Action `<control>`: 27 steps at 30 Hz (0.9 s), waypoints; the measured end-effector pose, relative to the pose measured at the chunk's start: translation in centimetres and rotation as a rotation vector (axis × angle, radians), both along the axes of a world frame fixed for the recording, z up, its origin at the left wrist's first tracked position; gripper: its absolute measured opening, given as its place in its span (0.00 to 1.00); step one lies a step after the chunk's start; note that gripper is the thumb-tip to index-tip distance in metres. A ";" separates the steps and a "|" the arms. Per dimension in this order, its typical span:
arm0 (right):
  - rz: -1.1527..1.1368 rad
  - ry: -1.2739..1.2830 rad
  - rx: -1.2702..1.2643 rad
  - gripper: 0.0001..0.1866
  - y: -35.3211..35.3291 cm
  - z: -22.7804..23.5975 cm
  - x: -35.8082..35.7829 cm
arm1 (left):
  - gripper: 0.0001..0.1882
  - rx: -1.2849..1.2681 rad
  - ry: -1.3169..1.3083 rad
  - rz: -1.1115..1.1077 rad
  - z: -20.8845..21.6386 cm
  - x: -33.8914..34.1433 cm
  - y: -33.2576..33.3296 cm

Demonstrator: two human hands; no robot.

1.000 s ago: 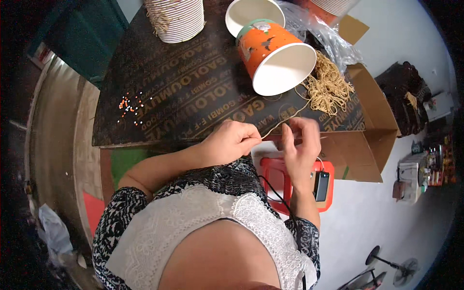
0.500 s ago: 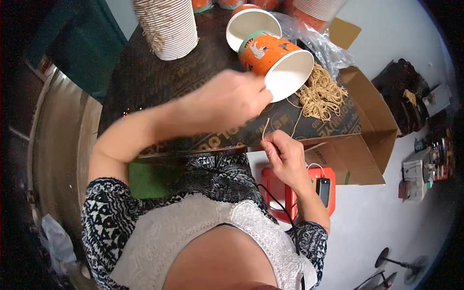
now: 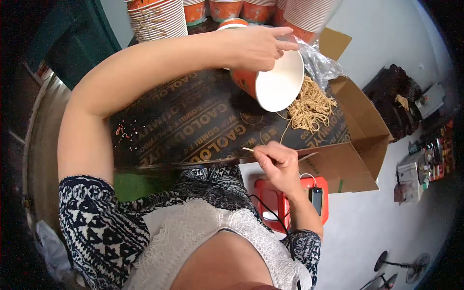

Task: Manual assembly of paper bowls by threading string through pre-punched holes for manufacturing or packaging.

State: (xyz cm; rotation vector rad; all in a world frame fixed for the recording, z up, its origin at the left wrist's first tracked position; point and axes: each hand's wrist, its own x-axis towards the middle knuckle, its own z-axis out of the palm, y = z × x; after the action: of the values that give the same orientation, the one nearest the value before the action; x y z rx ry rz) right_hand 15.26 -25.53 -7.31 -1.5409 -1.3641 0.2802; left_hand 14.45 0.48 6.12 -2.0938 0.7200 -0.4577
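An orange paper bucket (image 3: 245, 82) lies on its side on the dark table, its white mouth turned toward me and to the right. My left hand (image 3: 258, 48) is over its upper side near the rim, fingers stretched to the right and apart, holding nothing I can see; part of the bucket is hidden beneath it. Between thumb and fingers, my right hand (image 3: 278, 162) pinches a strand of tan twine (image 3: 248, 149) at the near table edge, a short end sticking out leftward. The strand leads back to a loose heap of twine (image 3: 311, 108) right of the bucket.
Behind lies another paper bucket (image 3: 233, 23), partly hidden. A stack of buckets (image 3: 159, 24) stands far left, more stacks at the back. Clear plastic wrap (image 3: 321, 65) and an open cardboard box (image 3: 360, 113) are on the right. A red case (image 3: 316, 191) with a phone sits below.
My left hand has moved away from me, from in front of the bucket's mouth to over its upper side, and its fingers have straightened. My right hand keeps its pinch on the twine.
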 end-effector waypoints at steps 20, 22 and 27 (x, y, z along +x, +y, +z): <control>0.005 0.002 0.237 0.02 7.2 2.3 -1.5 | 0.11 -1.342 0.196 0.530 -5.7 -15.7 -2.9; -0.023 -0.034 0.269 0.02 7.4 2.0 -1.7 | 0.12 -1.454 0.230 0.566 -5.2 -15.9 -3.3; -0.093 -0.193 0.319 0.04 7.6 1.1 -1.8 | 0.15 -1.592 0.260 0.623 -5.1 -15.7 -3.5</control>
State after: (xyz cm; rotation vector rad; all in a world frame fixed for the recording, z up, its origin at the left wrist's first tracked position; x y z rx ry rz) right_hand 13.44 -17.92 -6.26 -1.3832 -1.4028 -0.1427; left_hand -1.27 -3.00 0.97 -3.6815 -0.4775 -0.4214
